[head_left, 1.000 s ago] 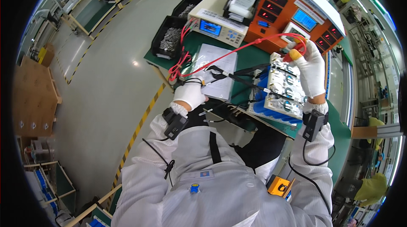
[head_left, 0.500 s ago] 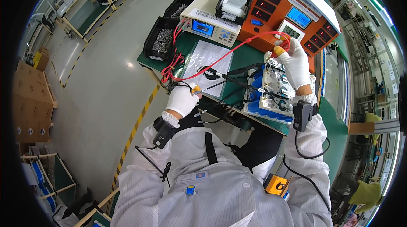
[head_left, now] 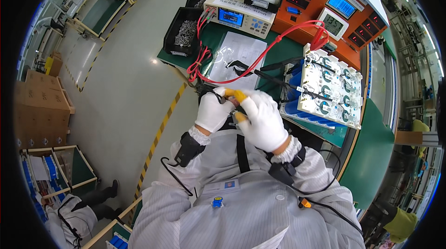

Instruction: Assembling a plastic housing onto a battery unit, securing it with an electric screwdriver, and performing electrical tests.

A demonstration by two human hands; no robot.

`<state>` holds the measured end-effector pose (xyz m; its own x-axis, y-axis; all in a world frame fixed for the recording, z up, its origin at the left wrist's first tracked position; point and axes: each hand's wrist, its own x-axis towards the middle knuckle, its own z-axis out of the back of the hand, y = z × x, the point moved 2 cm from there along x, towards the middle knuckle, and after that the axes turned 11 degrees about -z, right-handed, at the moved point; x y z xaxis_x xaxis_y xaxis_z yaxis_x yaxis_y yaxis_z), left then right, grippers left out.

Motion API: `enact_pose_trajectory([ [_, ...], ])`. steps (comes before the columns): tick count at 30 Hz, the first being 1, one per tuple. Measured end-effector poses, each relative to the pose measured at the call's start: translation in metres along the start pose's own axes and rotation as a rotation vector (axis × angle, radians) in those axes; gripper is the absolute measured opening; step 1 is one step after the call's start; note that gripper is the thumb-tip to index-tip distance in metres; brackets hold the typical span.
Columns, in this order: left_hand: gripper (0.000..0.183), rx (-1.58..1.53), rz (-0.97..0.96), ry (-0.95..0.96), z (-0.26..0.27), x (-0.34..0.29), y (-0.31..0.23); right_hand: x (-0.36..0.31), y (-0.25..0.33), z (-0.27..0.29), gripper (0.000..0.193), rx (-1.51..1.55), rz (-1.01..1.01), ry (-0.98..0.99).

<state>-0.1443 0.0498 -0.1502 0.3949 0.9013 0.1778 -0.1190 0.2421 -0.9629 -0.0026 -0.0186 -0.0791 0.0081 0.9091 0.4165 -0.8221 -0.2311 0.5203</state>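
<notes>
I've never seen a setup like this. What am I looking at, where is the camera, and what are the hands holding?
There is no robot here: a person in a white striped coat works with two gloved hands. The camera sits on the person's head and looks down through a fisheye lens, so straight edges bend.

The left hand and right hand meet close to the chest, and their fingers pinch yellow-tipped test probes joined to red leads.

On the green bench lie a white battery pack board, a sheet of paper, a beige meter, an orange instrument rack and black parts bins.
</notes>
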Motion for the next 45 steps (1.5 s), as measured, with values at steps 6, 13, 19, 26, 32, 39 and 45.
enact_pose_trajectory([
  [6,0.019,-0.259,0.158,0.088,-0.002,0.001,0.002,-0.002,-0.044,-0.019,0.031,0.052,-0.149,0.227],
  [13,0.020,-0.442,0.335,0.100,-0.009,0.008,-0.003,-0.006,-0.071,-0.028,0.018,0.202,-0.199,0.167],
  [19,0.019,-0.292,0.311,0.107,-0.015,0.016,-0.005,-0.006,-0.074,-0.024,0.014,0.290,-0.240,0.186],
  [26,0.017,-0.272,0.254,0.081,-0.017,0.020,-0.006,-0.018,-0.081,-0.035,0.020,0.441,-0.438,0.108],
  [32,0.022,-0.575,0.273,-0.251,0.004,0.038,0.005,-0.019,-0.078,-0.039,0.023,0.562,-0.475,-0.008],
  [39,0.023,-0.593,0.237,-0.414,-0.001,0.068,0.000,-0.011,-0.063,-0.027,0.016,0.012,-0.165,0.290],
  [45,0.022,-0.591,0.227,-0.385,-0.005,0.071,0.005,-0.015,-0.063,-0.029,0.018,-0.042,-0.174,0.190],
])
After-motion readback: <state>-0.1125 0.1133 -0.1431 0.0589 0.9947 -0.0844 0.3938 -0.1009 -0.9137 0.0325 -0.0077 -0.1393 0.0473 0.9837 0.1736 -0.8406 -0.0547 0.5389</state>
